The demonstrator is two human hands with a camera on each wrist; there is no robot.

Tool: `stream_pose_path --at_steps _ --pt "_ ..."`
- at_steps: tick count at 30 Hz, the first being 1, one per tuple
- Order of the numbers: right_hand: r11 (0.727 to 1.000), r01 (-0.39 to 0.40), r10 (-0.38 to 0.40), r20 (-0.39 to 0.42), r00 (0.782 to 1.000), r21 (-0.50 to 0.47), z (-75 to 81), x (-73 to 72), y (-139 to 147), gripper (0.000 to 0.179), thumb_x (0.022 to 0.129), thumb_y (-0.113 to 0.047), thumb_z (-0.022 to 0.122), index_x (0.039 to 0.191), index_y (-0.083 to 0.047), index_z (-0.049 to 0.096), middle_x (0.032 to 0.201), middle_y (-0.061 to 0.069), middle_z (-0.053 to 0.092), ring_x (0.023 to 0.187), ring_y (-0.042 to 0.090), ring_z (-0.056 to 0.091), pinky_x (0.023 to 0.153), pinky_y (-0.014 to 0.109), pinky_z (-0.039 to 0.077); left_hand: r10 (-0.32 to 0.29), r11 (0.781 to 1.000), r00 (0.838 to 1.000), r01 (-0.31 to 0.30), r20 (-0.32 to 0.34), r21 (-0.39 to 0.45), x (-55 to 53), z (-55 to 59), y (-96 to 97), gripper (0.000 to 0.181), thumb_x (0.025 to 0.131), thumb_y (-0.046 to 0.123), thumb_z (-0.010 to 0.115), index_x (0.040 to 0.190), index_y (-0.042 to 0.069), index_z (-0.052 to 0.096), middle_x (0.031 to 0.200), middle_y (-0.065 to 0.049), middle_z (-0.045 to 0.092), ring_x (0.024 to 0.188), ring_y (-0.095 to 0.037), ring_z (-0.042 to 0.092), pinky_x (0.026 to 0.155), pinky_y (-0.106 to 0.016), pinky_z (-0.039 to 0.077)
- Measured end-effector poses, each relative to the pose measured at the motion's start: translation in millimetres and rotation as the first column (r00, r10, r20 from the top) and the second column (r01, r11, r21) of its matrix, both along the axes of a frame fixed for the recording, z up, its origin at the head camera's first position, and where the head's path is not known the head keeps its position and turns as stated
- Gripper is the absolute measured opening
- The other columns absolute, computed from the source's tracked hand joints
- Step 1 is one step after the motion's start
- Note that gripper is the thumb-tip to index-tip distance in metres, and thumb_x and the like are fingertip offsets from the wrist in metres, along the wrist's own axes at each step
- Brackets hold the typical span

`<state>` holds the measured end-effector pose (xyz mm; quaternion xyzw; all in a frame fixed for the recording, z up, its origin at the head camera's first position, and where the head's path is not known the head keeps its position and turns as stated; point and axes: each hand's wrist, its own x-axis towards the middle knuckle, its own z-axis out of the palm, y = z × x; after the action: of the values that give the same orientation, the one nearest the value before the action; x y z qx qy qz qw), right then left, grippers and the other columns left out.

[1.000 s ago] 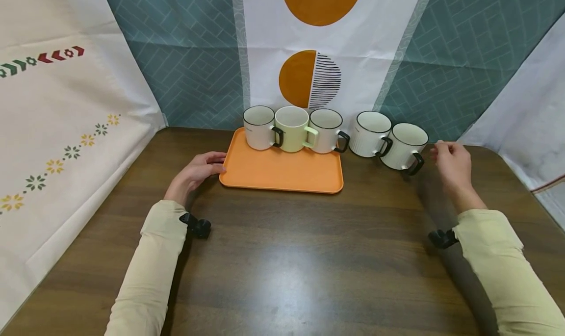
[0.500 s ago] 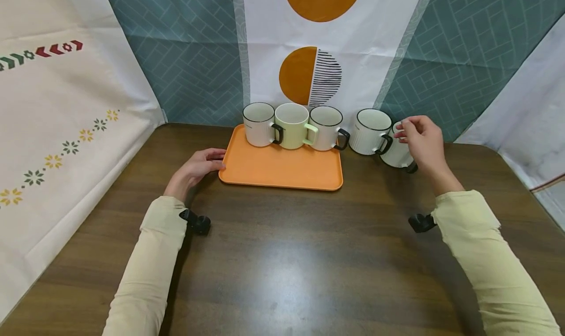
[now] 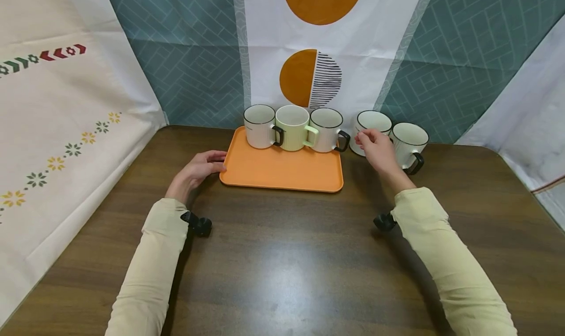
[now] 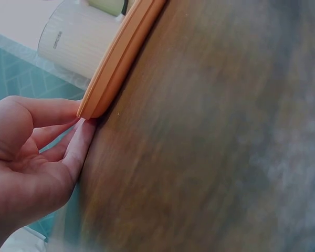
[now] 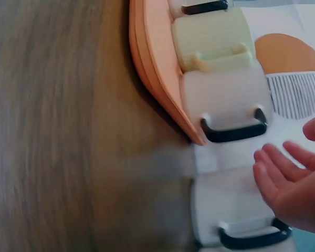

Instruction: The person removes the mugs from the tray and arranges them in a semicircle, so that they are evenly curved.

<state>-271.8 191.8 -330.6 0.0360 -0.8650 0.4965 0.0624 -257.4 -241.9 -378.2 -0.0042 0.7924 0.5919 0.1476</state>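
Note:
My left hand (image 3: 196,173) pinches the left rim of an orange tray (image 3: 282,173), with fingertips above and below the edge in the left wrist view. Along the tray's back stand a white mug (image 3: 258,134), a pale green mug (image 3: 291,135) and a second white mug (image 3: 324,139), handles to the right. My right hand (image 3: 380,153), fingers loosely bent around nothing, passes in front of a ribbed white mug (image 3: 372,121) on the table and hides most of its handle. A further white mug (image 3: 409,136) with a black handle stands just right of it.
The brown wooden table (image 3: 273,257) extends in front of the tray. Behind it hangs a patterned cloth (image 3: 198,81), close to the mugs. White cloths (image 3: 66,144) border the left and right sides.
My right hand has moved leftward, from right of the far-right mug across it to the ribbed white mug. The left hand, tray and mugs have stayed put.

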Motion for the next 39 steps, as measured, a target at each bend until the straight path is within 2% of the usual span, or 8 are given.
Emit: stream_pose_path --at_steps 5,9,13,17,21,26,35,39 --pt "0.997 0.006 -0.001 0.063 0.998 -0.078 -10.6 -10.9 -10 0.041 0.104 -0.023 0.037 0.120 0.011 0.054 0.122 0.026 0.057 0.115 0.034 0.054 0.102 0.042 0.041 0.011 1.000 1.000 -0.011 0.006 0.000 0.5 -0.4 -0.8 0.057 0.092 -0.005 0.056 0.144 -0.009 0.032 0.143 -0.027 0.038 0.128 -0.036 0.042 0.108 -0.042 0.034" --pt "0.980 0.017 0.002 0.099 0.995 -0.198 -16.2 -19.0 -15 0.042 0.105 -0.022 0.035 0.118 0.014 0.052 0.115 0.024 0.056 0.102 0.025 0.056 0.100 0.039 0.042 0.005 1.000 1.000 -0.005 0.002 0.001 0.1 -0.8 0.6 0.057 0.092 -0.004 0.056 0.144 -0.008 0.032 0.145 -0.026 0.037 0.128 -0.037 0.042 0.108 -0.043 0.034" --pt "0.982 0.025 -0.007 0.097 0.995 -0.186 -21.2 -26.1 -21 0.045 0.104 -0.028 0.038 0.105 0.014 0.055 0.096 0.016 0.054 0.083 0.017 0.048 0.086 0.035 0.043 0.000 1.000 1.000 0.000 0.007 0.019 0.1 -1.6 1.6 0.058 0.093 -0.004 0.056 0.145 -0.008 0.031 0.145 -0.027 0.037 0.130 -0.037 0.041 0.108 -0.043 0.033" --pt "0.987 0.014 -0.003 0.065 0.998 -0.159 -26.1 -32.5 -28 0.048 0.103 -0.033 0.042 0.102 0.012 0.060 0.093 0.018 0.057 0.084 0.022 0.048 0.079 0.030 0.038 0.009 1.000 1.000 -0.009 0.009 0.027 0.3 -2.0 0.1 0.058 0.093 -0.005 0.055 0.145 -0.009 0.030 0.145 -0.027 0.036 0.130 -0.037 0.040 0.108 -0.044 0.033" --pt "0.969 0.008 0.005 0.050 0.999 -0.248 -31.0 -39.6 -33 0.040 0.102 -0.026 0.047 0.105 0.010 0.063 0.094 0.015 0.063 0.086 0.021 0.059 0.085 0.030 0.047 0.013 1.000 1.000 -0.013 0.005 0.018 -1.1 -1.8 -0.3 0.057 0.092 -0.005 0.056 0.145 -0.008 0.032 0.145 -0.026 0.037 0.129 -0.036 0.042 0.107 -0.044 0.035" --pt "0.941 0.000 0.019 0.052 0.998 -0.339 -35.2 -47.2 -37 0.032 0.100 -0.018 0.045 0.092 0.008 0.061 0.074 0.002 0.061 0.067 0.012 0.060 0.075 0.028 0.051 0.015 1.000 1.000 -0.015 0.006 -0.002 -2.2 -1.1 -0.4 0.057 0.092 -0.005 0.057 0.144 -0.008 0.034 0.145 -0.025 0.038 0.127 -0.036 0.044 0.107 -0.043 0.035" --pt "0.900 -0.013 0.047 0.067 0.997 -0.435 -38.4 -51.4 -39 0.031 0.099 -0.013 0.039 0.081 0.005 0.057 0.062 -0.002 0.058 0.057 0.008 0.056 0.061 0.020 0.050 0.004 1.000 1.000 -0.004 0.010 -0.003 -0.2 0.4 0.6 0.058 0.092 -0.004 0.057 0.144 -0.008 0.033 0.145 -0.026 0.037 0.127 -0.036 0.044 0.107 -0.043 0.035" --pt "0.902 -0.050 0.082 0.056 0.995 -0.430 -39.5 -51.4 -37 0.031 0.101 -0.016 0.041 0.079 0.002 0.052 0.062 -0.002 0.049 0.057 0.009 0.046 0.059 0.022 0.043 0.012 1.000 1.000 -0.012 0.010 -0.009 -0.7 0.1 -1.0 0.057 0.092 -0.004 0.057 0.144 -0.007 0.034 0.144 -0.025 0.038 0.124 -0.034 0.044 0.107 -0.043 0.035"
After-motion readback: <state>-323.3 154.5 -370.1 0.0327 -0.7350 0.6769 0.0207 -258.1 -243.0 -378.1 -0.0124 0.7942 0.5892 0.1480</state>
